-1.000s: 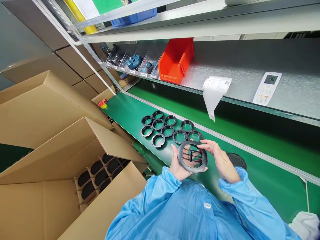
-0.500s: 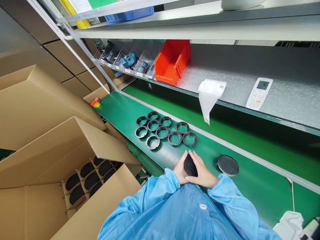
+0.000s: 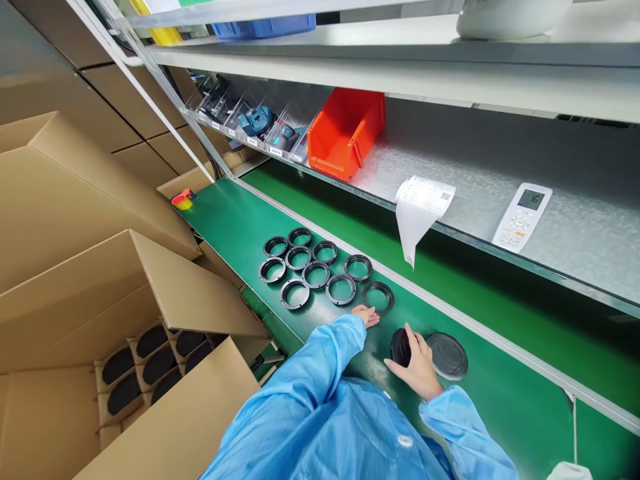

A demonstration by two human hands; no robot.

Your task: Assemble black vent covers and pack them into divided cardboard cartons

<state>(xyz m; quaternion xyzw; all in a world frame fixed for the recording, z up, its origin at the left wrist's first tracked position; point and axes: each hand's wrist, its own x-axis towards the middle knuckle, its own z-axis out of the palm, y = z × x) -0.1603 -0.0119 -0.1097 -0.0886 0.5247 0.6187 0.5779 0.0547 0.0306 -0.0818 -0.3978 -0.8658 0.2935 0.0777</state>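
Observation:
Several black rings (image 3: 295,294) lie in a cluster on the green work surface (image 3: 220,213). My left hand (image 3: 367,315) is just below the rightmost ring (image 3: 379,297), its fingers stretched out toward that ring, with nothing seen in them. Whether the fingertips touch the ring is hard to tell. In my right hand (image 3: 419,365) a small black round piece (image 3: 401,347) is held on edge between thumb and fingers. A larger black disc (image 3: 447,356) lies flat on the surface, right beside my right hand.
An open carton (image 3: 200,293) with black round pieces in dividers stands at the lower left. Above the surface, a shelf bears an orange bin (image 3: 345,133), a hanging paper slip (image 3: 420,207) and a white remote (image 3: 523,217). A tape roll (image 3: 183,199) sits at the far left.
My left hand has let go of the black piece and moved left and up to the rings. My right hand has shifted right, still holding the piece. The whole view has moved slightly.

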